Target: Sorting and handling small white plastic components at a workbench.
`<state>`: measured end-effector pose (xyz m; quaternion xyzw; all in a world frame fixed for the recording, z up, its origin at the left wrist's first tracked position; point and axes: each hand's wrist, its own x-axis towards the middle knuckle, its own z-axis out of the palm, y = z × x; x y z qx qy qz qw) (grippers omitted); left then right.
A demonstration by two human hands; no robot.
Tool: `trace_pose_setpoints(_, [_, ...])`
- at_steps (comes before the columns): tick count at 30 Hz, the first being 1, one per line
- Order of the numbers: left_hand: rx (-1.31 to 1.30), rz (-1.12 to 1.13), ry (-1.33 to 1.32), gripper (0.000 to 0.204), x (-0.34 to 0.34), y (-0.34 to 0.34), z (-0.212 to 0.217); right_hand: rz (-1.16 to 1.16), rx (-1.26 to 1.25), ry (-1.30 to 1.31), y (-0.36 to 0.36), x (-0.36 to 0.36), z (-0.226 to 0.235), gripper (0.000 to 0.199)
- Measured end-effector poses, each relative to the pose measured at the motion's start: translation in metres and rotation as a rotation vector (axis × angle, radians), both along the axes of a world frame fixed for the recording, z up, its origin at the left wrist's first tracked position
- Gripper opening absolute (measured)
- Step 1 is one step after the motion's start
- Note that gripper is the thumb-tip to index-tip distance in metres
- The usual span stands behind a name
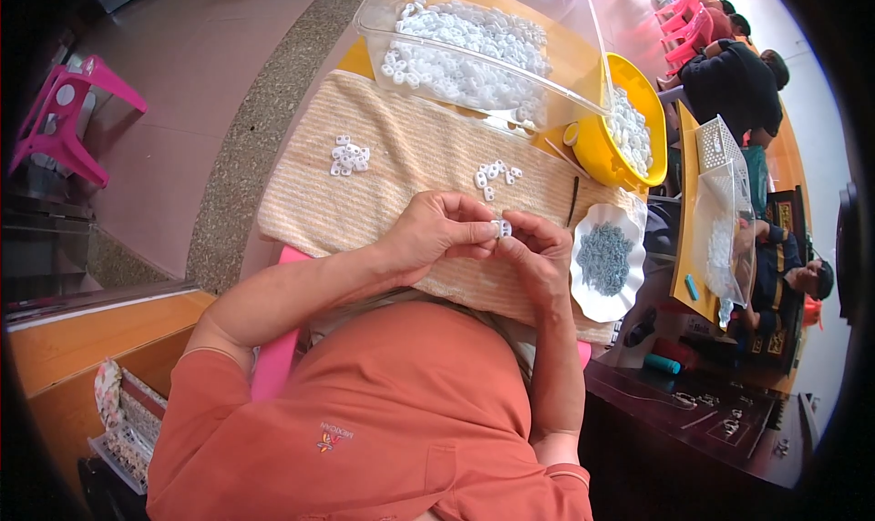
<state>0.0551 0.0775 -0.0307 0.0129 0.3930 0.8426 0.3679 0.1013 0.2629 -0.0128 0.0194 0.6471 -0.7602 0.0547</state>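
Over the striped cloth, my left hand (439, 236) and my right hand (543, 258) meet fingertip to fingertip. Both pinch one small white plastic piece with holes (505, 229); the fingers partly cover it. Just beyond them lies a loose cluster of similar white pieces (492, 176). A denser heap of them (350, 157) sits farther left on the cloth (296, 197). Beside my right hand stands a white wavy-rimmed dish (597, 309) filled with small grey metal parts (605, 258), too fine to name exactly. A thin black rod (573, 202) lies beyond that hand.
A large clear bin (583, 102) holding many white pieces stands at the table's far side. To its right is a yellow tub (594, 152), also full of them. A pink stool (66, 115) stands at left. Other people (734, 83) sit at tables to the right.
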Motion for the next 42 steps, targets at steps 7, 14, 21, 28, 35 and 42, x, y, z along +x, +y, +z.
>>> trace_pose_setpoints(7, [0.003, -0.034, -0.021, 0.008, 0.001, -0.001, 0.006, 0.007, -0.051, 0.009, 0.003, 0.003, -0.004, 0.033])
trace_pose_setpoints(14, [0.082, -0.084, -0.055, 0.009, 0.001, 0.000, 0.004, 0.033, -0.107, 0.075, 0.003, 0.003, -0.007, 0.032])
trace_pose_setpoints(21, [0.113, -0.114, -0.051, 0.010, 0.000, -0.001, 0.004, 0.042, -0.057, 0.166, 0.003, 0.001, -0.010, 0.027])
trace_pose_setpoints(28, [0.166, -0.179, -0.028, 0.010, -0.001, -0.002, 0.003, 0.043, -0.018, 0.207, -0.003, 0.002, -0.004, 0.026])
trace_pose_setpoints(35, [0.199, -0.180, 0.028, 0.011, 0.001, -0.001, 0.003, 0.051, 0.098, 0.190, -0.004, 0.005, 0.003, 0.022])
trace_pose_setpoints(42, [0.200, -0.171, 0.025, 0.014, 0.002, 0.001, 0.005, 0.069, 0.073, 0.249, -0.006, 0.006, 0.009, 0.026])
